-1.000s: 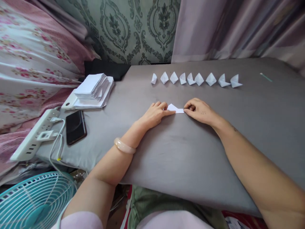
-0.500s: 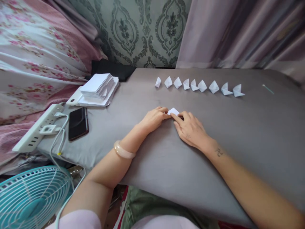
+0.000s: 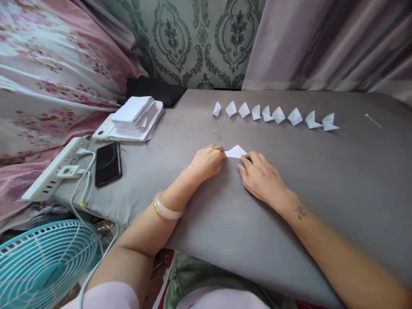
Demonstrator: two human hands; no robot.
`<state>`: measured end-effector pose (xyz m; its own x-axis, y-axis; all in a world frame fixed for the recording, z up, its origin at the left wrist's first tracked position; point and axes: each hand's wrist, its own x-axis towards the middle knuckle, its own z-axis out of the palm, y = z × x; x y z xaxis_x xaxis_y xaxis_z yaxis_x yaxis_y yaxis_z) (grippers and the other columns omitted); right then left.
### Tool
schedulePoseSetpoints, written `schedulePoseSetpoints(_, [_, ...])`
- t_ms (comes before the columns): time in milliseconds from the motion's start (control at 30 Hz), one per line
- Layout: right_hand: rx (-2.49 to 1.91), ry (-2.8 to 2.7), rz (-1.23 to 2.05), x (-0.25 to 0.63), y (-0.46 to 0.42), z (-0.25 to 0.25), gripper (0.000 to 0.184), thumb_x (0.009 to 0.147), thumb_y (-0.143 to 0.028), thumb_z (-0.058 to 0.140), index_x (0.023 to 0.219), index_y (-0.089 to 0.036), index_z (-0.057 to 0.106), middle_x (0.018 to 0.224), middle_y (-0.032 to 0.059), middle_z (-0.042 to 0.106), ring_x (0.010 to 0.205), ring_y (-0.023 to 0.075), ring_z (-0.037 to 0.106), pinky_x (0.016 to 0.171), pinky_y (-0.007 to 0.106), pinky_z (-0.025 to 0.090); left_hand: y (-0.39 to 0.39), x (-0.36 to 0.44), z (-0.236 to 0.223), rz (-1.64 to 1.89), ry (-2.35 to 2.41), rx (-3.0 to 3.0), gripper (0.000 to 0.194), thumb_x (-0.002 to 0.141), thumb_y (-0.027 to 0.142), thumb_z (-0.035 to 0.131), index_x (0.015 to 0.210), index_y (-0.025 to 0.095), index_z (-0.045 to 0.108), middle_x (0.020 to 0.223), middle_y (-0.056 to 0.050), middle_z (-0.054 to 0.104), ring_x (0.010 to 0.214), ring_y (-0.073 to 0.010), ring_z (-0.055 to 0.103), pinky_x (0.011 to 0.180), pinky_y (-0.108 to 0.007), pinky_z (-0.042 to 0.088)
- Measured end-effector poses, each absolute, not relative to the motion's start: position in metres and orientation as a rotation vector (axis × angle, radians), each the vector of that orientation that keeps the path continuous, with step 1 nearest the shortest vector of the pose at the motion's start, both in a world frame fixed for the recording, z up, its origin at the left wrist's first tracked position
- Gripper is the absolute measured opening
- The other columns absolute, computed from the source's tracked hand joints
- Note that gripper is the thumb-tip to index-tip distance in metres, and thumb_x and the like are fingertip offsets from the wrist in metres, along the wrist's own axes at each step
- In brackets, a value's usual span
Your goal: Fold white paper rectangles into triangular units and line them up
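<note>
A small white sheet of paper (image 3: 236, 151), folded to a low peak, lies on the grey cloth between my hands. My left hand (image 3: 209, 162) has its fingers closed on the paper's left corner. At the right corner, the fingertips of my right hand (image 3: 261, 174) press the paper, thumb a little apart below it. Behind it stands a row of several folded paper boats (image 3: 278, 115), some tilted, two of them touching or nearly so.
At the left lie a stack of white paper (image 3: 133, 116), a phone (image 3: 108, 164) and a power strip (image 3: 54, 171) with cables. A blue fan (image 3: 48, 266) stands below the table edge. A thin stick (image 3: 373, 120) lies at the far right.
The folded paper shows wider and flatter between my hands. My right fingers have moved from its middle to its right corner. The view has shifted slightly.
</note>
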<state>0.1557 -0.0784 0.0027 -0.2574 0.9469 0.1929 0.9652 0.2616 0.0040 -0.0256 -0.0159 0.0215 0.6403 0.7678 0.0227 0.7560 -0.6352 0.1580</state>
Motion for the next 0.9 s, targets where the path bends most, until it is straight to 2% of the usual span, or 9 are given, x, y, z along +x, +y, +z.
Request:
schedulePoseSetpoints(167, [-1.921,-2.302,-0.238,0.16,-0.082,0.005,0.041,0.096,-0.026,0.034,0.112,-0.004,0.065,0.106,0.0177,0.061,0.096,0.0266,0.053,0.077,0.036,0.043,-0.015,-0.024,0.015,0.265,1.332,2.713,0.027,0.088,0.021,0.047,0.099,0.02,0.071,0.107,-0.007,0.068,0.102,-0.0219,0.061,0.071,-0.028,0.049])
schedulePoseSetpoints(333, [-1.885,-2.159,-0.267,0.168,-0.077,-0.002,0.033,0.09,-0.02,0.039,0.093,-0.011,0.071,0.097,0.0153,0.064,0.09,0.0255,0.054,0.068,0.035,0.043,-0.002,-0.027,0.003,0.384,1.135,2.832,0.034,0.097,0.036,0.039,0.112,0.024,0.067,0.108,-0.007,0.064,0.098,-0.0191,0.058,0.081,-0.029,0.046])
schedulePoseSetpoints(433, [-1.818,-1.916,-0.153,0.176,-0.066,-0.009,0.026,0.086,-0.022,0.045,0.081,-0.017,0.071,0.089,0.0117,0.066,0.085,0.0243,0.057,0.068,0.034,0.045,0.005,-0.027,-0.001,0.4,1.065,2.873,0.038,0.099,0.038,0.034,0.107,0.023,0.068,0.103,-0.008,0.063,0.096,-0.0183,0.057,0.079,-0.028,0.045])
schedulePoseSetpoints(567, [-1.642,-1.61,0.09,0.184,-0.053,-0.015,0.024,0.08,-0.022,0.048,0.084,-0.016,0.07,0.088,0.01,0.07,0.076,0.0211,0.062,0.077,0.037,0.049,0.007,-0.021,0.0,0.366,1.034,2.996,0.038,0.099,0.03,0.033,0.097,0.015,0.068,0.094,-0.011,0.063,0.089,-0.0196,0.057,0.078,-0.032,0.042])
schedulePoseSetpoints(633, [-1.6,-1.458,0.185,0.184,-0.049,-0.015,0.024,0.079,-0.026,0.05,0.086,-0.015,0.07,0.092,0.0115,0.071,0.078,0.0214,0.064,0.082,0.039,0.049,0.006,-0.018,0.0,0.467,1.1,2.963,0.034,0.097,0.026,0.036,0.091,0.013,0.067,0.09,-0.012,0.064,0.086,-0.0199,0.056,0.081,-0.034,0.041])
schedulePoseSetpoints(733, [-1.5,-1.248,0.461,0.18,-0.047,-0.012,0.034,0.081,-0.045,0.055,0.092,-0.015,0.067,0.096,0.0124,0.071,0.087,0.0229,0.065,0.085,0.04,0.049,0.005,-0.013,0.001,0.869,1.248,2.568,0.026,0.093,0.025,0.043,0.09,0.013,0.066,0.086,-0.008,0.065,0.08,-0.0163,0.056,0.079,-0.03,0.042])
schedulePoseSetpoints(833, [-1.319,-1.135,0.778,0.171,-0.047,-0.006,0.053,0.074,-0.059,0.063,0.103,-0.016,0.063,0.102,0.0122,0.07,0.094,0.0229,0.065,0.079,0.037,0.052,0.0,-0.004,0.0,1.105,1.188,2.034,0.026,0.09,0.032,0.048,0.086,0.014,0.065,0.074,-0.003,0.063,0.067,-0.0123,0.053,0.067,-0.025,0.041])
schedulePoseSetpoints(900, [-1.219,-1.089,0.897,0.164,-0.049,-0.001,0.055,0.07,-0.061,0.066,0.102,-0.016,0.063,0.098,0.0103,0.071,0.09,0.0216,0.066,0.075,0.034,0.052,-0.007,0.004,-0.001,1.122,1.06,1.84,0.029,0.087,0.038,0.052,0.086,0.013,0.065,0.072,-0.002,0.063,0.065,-0.0114,0.052,0.063,-0.023,0.041])
